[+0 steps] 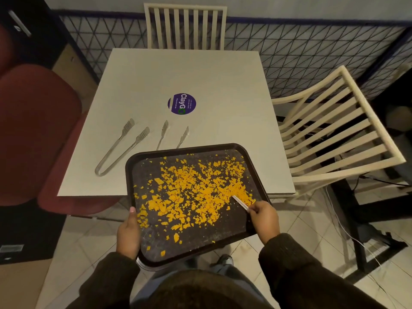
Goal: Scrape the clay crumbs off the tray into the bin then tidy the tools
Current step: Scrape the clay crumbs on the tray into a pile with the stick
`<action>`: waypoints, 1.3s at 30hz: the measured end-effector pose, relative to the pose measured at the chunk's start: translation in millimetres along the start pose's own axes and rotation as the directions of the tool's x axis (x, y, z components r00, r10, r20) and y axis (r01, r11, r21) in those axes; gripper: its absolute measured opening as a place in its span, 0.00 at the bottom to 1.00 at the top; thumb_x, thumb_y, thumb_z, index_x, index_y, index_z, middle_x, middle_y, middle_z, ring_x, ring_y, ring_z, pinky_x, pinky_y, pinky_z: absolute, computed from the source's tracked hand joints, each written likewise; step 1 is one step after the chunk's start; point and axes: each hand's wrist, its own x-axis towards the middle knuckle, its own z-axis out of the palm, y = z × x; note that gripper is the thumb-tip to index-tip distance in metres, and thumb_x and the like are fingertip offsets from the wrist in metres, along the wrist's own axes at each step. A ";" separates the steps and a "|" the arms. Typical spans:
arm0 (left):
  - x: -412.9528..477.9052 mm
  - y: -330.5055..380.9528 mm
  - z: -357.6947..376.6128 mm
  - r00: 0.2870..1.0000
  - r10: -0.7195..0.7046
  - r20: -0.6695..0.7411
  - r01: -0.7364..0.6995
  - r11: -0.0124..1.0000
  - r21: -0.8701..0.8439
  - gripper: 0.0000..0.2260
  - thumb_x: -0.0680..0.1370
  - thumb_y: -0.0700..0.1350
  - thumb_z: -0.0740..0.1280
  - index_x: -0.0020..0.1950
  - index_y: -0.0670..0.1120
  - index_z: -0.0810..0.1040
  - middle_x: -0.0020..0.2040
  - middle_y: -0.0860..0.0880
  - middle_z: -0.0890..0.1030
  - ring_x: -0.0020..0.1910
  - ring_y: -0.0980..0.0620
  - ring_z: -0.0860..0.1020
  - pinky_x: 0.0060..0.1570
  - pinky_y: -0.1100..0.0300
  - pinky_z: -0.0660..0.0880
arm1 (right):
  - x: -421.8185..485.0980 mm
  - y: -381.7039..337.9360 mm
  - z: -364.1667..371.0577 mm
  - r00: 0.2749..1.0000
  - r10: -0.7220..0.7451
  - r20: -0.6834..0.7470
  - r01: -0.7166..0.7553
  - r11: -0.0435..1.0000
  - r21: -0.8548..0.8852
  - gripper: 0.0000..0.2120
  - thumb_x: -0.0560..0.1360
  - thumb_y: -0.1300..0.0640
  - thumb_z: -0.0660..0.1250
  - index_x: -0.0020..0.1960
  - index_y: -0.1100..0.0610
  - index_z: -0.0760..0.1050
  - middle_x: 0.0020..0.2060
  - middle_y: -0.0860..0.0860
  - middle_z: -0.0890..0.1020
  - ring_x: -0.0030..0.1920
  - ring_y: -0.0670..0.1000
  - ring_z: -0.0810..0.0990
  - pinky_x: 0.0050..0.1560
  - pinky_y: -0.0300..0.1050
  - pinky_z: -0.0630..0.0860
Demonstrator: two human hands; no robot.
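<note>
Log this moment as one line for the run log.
left hand: holds tray edge | right hand: holds scraper in clay crumbs | tongs: on table | bin: unseen

Square white table (200,76) sits centre, with a cream slatted chair (185,25) at its far side and another (338,130) on the right. Dark red padded seat (38,134) left, pale tiled floor (312,237) below, blue lattice-patterned wall (312,47) behind, dim light.
</note>
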 end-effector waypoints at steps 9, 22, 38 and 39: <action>-4.4 5.5 3.1 1.000 0.019 -0.019 -0.019 1.000 0.008 0.22 0.82 0.54 0.50 0.53 0.39 0.76 0.48 0.43 0.76 0.49 0.46 0.73 0.53 0.55 0.66 | -20.7 14.4 4.6 0.937 -0.255 0.240 0.287 0.952 -0.109 0.04 0.74 0.61 0.67 0.42 0.56 0.80 0.36 0.41 0.69 0.42 0.46 0.72 0.46 0.39 0.67; 2.6 2.0 0.9 0.999 -0.028 -0.034 0.029 0.999 0.025 0.25 0.80 0.58 0.50 0.53 0.40 0.78 0.52 0.39 0.80 0.53 0.41 0.77 0.61 0.47 0.70 | -1.2 -4.4 -0.7 0.971 -0.205 0.122 0.212 0.976 -0.048 0.03 0.74 0.60 0.67 0.44 0.56 0.80 0.38 0.46 0.73 0.43 0.48 0.73 0.47 0.40 0.70; -1.3 1.8 0.3 0.999 -0.039 -0.023 0.038 0.999 -0.005 0.22 0.80 0.57 0.51 0.53 0.43 0.77 0.54 0.39 0.80 0.55 0.41 0.77 0.62 0.46 0.70 | 1.3 -37.4 20.3 0.987 -0.143 0.072 0.145 0.989 -0.025 0.03 0.75 0.61 0.65 0.43 0.56 0.77 0.41 0.50 0.76 0.42 0.50 0.76 0.43 0.40 0.69; -1.4 1.9 0.3 0.999 -0.037 -0.023 0.037 0.999 -0.015 0.22 0.80 0.57 0.51 0.52 0.44 0.77 0.53 0.40 0.80 0.54 0.41 0.77 0.62 0.46 0.70 | -1.4 -35.6 18.2 0.984 -0.164 0.066 0.166 0.986 -0.017 0.03 0.75 0.61 0.65 0.43 0.56 0.76 0.41 0.49 0.75 0.42 0.50 0.76 0.44 0.40 0.69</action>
